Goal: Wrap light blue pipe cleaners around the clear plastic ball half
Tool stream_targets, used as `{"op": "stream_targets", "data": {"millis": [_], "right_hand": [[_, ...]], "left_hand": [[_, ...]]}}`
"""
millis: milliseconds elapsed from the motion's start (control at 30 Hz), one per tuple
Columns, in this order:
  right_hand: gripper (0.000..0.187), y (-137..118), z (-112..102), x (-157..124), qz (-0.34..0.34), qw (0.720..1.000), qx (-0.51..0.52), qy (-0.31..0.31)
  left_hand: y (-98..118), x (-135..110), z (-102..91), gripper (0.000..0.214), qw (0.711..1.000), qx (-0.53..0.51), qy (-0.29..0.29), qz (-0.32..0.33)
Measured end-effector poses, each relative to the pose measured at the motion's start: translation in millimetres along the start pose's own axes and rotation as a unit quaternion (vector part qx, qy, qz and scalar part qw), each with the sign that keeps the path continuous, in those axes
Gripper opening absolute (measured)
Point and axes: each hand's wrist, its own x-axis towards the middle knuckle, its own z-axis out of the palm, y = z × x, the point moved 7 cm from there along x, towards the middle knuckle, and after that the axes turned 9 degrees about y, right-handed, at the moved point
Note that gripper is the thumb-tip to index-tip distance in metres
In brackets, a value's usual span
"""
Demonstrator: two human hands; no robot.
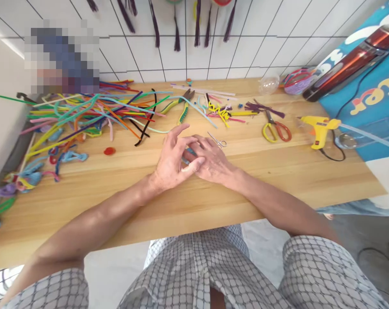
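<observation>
Just beside the small scissors point(218, 141), a blue pipe cleaner point(189, 151) is being pinched by the left hand point(170, 165). The right hand point(215, 165) is being pressed close, likely to steady it; its grip cannot be told.

On the table point(278, 180), the left hand point(171, 162) and right hand point(213, 162) meet over a mostly hidden blue pipe cleaner point(189, 151), small scissors point(218, 141) just beyond, pliers point(182, 105) farther back.

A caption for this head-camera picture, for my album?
Left hand and right hand meet over a light blue strand on a wooden table near small scissors.
</observation>
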Motion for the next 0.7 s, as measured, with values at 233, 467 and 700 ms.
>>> {"op": "stream_targets", "data": {"millis": [233,467,700], "right_hand": [[0.034,-16.8,7.8,4.5,-0.017,1.000,-0.013,0.003],[0.037,-21.3,9.6,8.9,-0.027,0.998,-0.046,-0.022],[0.035,-23.9,-4.1,2.5,-0.065,0.996,-0.035,0.039]], "left_hand": [[8.1,17.2,-0.6,0.019,0.991,0.053,-0.077,-0.092],[14.3,29.6,3.0,0.021,0.991,0.014,-0.100,-0.087],[-59.0,60.3,-42.1,0.038,0.992,-0.013,0.088,-0.093]]}}
